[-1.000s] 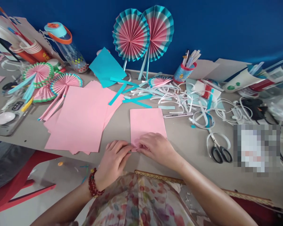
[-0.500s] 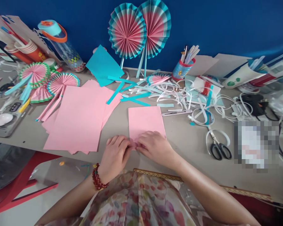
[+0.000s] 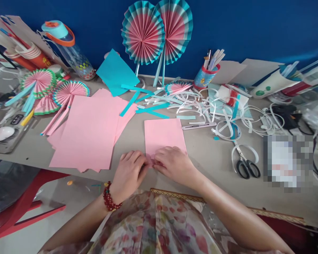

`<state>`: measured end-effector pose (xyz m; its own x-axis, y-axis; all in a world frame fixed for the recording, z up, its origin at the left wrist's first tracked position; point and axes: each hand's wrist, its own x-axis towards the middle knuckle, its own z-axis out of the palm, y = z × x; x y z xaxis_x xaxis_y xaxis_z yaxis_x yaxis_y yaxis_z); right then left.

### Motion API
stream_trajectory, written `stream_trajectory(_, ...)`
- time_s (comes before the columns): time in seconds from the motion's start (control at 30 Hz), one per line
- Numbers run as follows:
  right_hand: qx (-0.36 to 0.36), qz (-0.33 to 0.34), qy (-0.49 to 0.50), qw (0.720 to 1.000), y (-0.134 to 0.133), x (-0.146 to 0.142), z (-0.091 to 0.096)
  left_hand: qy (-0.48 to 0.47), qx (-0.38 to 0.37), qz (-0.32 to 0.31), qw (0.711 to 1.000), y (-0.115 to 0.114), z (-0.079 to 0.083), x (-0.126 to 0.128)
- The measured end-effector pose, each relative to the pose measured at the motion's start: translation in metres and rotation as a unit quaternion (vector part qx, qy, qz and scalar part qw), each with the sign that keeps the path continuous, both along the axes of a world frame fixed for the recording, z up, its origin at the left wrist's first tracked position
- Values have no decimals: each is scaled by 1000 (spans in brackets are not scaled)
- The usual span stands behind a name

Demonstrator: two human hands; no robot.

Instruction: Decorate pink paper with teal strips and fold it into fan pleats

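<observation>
A small pink paper sheet point(image 3: 163, 134) lies on the grey table point(image 3: 201, 155) in front of me. My left hand point(image 3: 128, 173), with a red bead bracelet on the wrist, and my right hand point(image 3: 173, 164) meet at the sheet's near edge. The fingers of both hands are curled and pinch that folded edge. The edge itself is mostly hidden under the fingers.
A stack of pink sheets point(image 3: 90, 130) lies to the left. Pleated paper fans point(image 3: 156, 31) stand against the blue wall, more fans point(image 3: 53, 91) lie far left. Cut paper strips point(image 3: 190, 102), a pen cup point(image 3: 205, 76), black scissors point(image 3: 245, 165) and a water bottle point(image 3: 69, 46) surround them.
Both hands stay at the sheet's near edge with only small finger movements. The view has tilted slightly downward.
</observation>
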<state>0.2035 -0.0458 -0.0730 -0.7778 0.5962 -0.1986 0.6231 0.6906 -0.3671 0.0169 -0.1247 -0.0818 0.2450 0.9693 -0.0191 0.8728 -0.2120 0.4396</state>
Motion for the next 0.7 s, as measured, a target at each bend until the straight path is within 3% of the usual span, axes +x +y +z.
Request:
stream_trajectory(0.33, -1, -3, 9, 1000, 1, 0, 1, -16, 8, 9, 1000, 1, -3, 0)
stream_trajectory(0.53, -7, -4, 18, 1000, 2, 0, -1, -72, 73, 28, 994, -11, -12, -4)
stream_trajectory(0.7, -8, -1, 32, 999, 2, 1, -3, -42, 81, -24, 996, -29, -14, -8)
